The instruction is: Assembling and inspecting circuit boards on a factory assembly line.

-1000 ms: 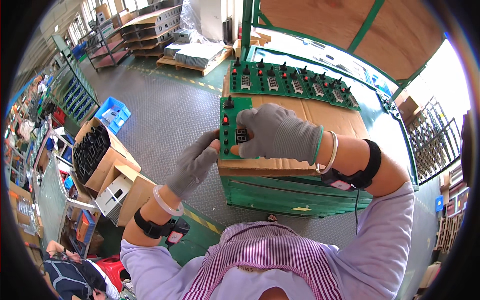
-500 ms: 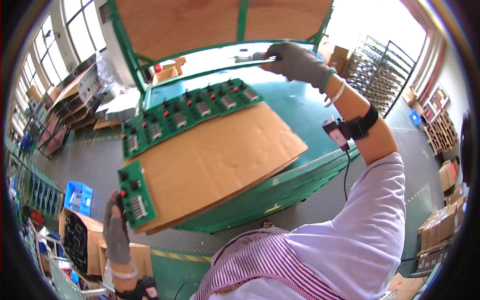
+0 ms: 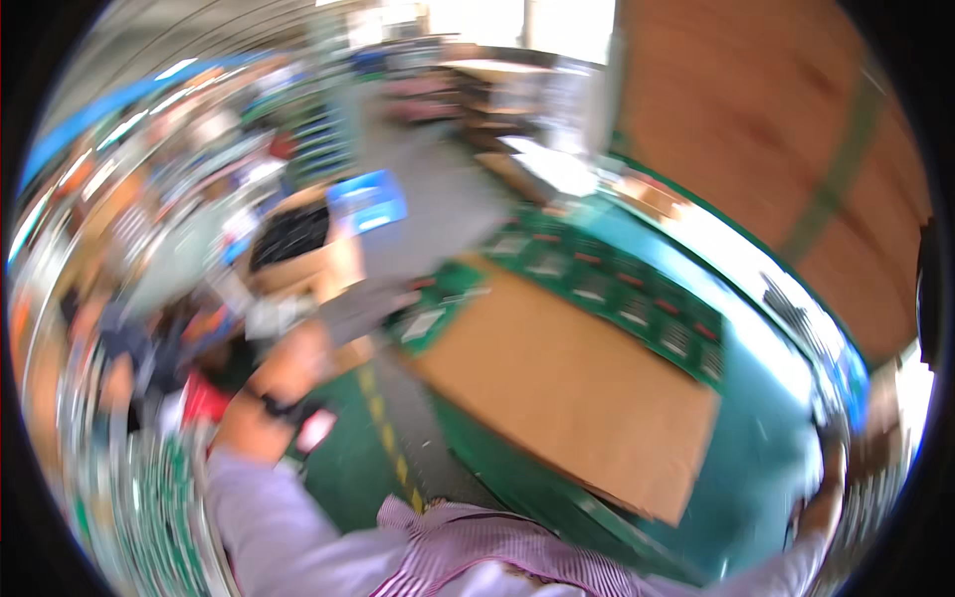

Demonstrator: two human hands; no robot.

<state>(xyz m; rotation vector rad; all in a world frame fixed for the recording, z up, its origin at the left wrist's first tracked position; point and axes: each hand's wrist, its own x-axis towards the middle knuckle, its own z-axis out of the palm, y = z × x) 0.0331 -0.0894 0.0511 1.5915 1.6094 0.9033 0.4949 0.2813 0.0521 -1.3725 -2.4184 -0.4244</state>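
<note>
One circuit board [image 3: 440,305] at left end of cardboard [image 3: 572,373]: likely light, stiff, fragile; grip by edges. Left hand [image 3: 366,306] beside that end, right hand [image 3: 832,428] beyond opposite end; cannot tell fingers' hold through blur.

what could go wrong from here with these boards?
1. The lone green board lies at the left edge of the cardboard, right by the left hand; a nudge might tip it off.
2. The right hand is far out to the right, so it probably couldn't help catch it.
3. The row of boards looks tightly packed; bumping one may shift its neighbours.
</note>
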